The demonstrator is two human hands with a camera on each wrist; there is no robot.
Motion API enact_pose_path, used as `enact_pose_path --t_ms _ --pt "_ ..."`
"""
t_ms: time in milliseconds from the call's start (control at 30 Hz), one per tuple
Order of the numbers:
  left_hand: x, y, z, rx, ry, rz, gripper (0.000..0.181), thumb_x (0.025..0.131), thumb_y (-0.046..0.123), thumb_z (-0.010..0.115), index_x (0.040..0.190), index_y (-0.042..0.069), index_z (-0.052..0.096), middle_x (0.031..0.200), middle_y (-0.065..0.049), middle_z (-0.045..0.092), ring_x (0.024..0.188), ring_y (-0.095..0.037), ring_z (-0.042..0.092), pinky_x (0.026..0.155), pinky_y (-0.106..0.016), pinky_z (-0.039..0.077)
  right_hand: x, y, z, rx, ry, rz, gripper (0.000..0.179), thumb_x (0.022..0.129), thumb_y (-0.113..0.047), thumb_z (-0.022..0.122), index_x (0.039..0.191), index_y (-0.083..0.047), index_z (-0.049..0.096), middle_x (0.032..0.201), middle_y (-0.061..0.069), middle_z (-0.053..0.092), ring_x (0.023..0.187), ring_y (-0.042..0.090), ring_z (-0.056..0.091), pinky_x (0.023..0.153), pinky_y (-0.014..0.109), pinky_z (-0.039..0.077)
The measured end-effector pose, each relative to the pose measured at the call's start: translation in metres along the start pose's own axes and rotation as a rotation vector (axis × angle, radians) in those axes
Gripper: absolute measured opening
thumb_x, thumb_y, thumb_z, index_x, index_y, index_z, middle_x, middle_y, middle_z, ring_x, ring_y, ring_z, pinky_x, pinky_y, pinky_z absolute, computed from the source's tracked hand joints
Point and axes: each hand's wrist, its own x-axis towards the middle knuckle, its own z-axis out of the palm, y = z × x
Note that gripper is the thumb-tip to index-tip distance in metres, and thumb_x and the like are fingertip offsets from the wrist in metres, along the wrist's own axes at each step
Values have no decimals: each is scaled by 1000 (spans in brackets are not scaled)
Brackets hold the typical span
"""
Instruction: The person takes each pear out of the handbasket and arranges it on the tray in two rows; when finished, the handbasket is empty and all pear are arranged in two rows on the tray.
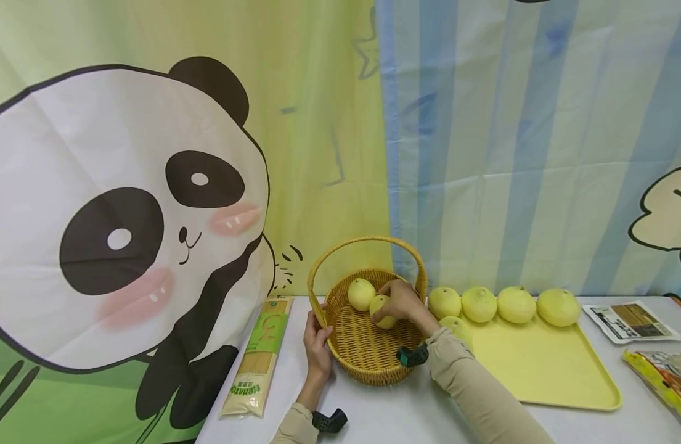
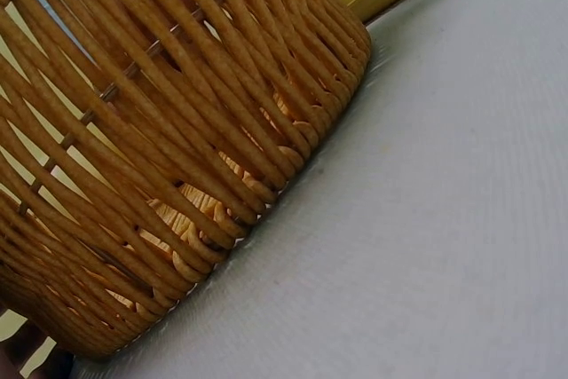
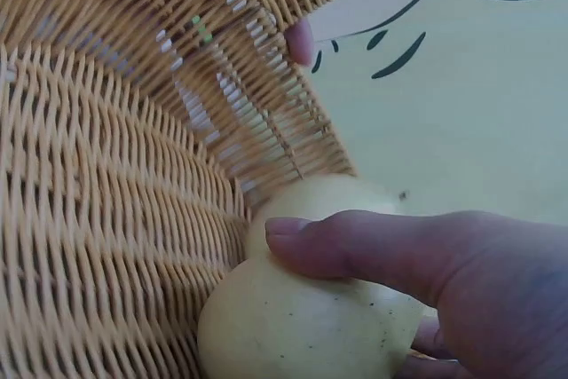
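Note:
A brown wicker basket with a tall hoop handle stands on the table. My left hand grips its left rim by the handle's foot; in the right wrist view, left fingers show at that rim. Inside the basket, my right hand holds a round pale-yellow fruit, its thumb lying across the skin in the right wrist view. A second such fruit sits against it, toward the back left. The left wrist view is mostly filled by the basket's woven side.
Right of the basket, a yellow tray bears several more yellow fruits. A flat packet and a yellow-edged bag lie at the far right. On the left is a noodle pack. A printed curtain hangs behind the table.

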Motion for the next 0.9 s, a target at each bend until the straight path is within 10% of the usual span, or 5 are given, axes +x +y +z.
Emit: enact_pose_path --t_ms 633,900 --pt "-1 2 1 25 -2 3 55 89 9 46 143 1 55 142 -27 56 119 -37 59 96 -22 47 -33 -11 -27 338 -151 -212 75 73 -20 96 140 -6 65 140 13 68 126 32 65 89 34 56" --pt "0 -1 -1 28 7 0 52 90 9 48 142 6 58 139 -27 60 119 -36 59 99 -24 44 -62 1 -51 373 -173 -314 69 73 -21 96 137 -8 72 116 11 79 93 21 72 78 34 60"
